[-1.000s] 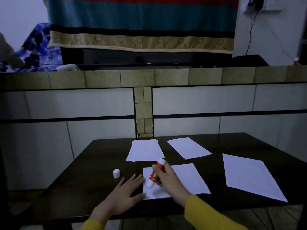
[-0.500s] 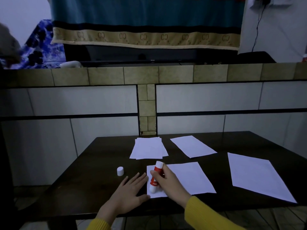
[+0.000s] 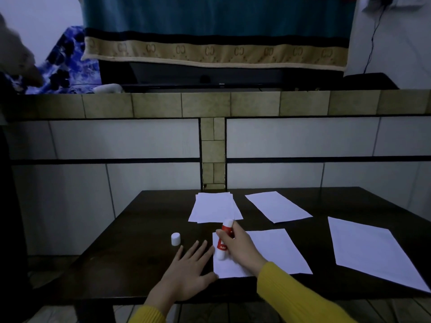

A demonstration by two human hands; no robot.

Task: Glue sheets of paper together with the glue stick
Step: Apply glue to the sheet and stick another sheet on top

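Compared with half a second earlier, the glue stick (image 3: 223, 241) stands slightly more upright, and its lower end remains on the left portion of the near sheet (image 3: 270, 251); both hands hold the same placement. The glue stick is a short cylinder with a red printed label, a white upper end and a white lower end. Its long axis is near vertical, with the top leaning slightly right and away from the person and the lower end pointing down onto the near sheet. The right hand (image 3: 240, 247) grips the glue stick, fingers and thumb curled round its label. Left of the glue stick, the left hand (image 3: 186, 271) lies flat, fingers straight and slightly spread, thumb tip on the near sheet's lower left edge. The white cap (image 3: 175, 238) stands upright on the dark table (image 3: 140, 229), further left of the glue stick. Beyond the glue stick lies a paper stack (image 3: 214, 207); right of it, two single sheets.
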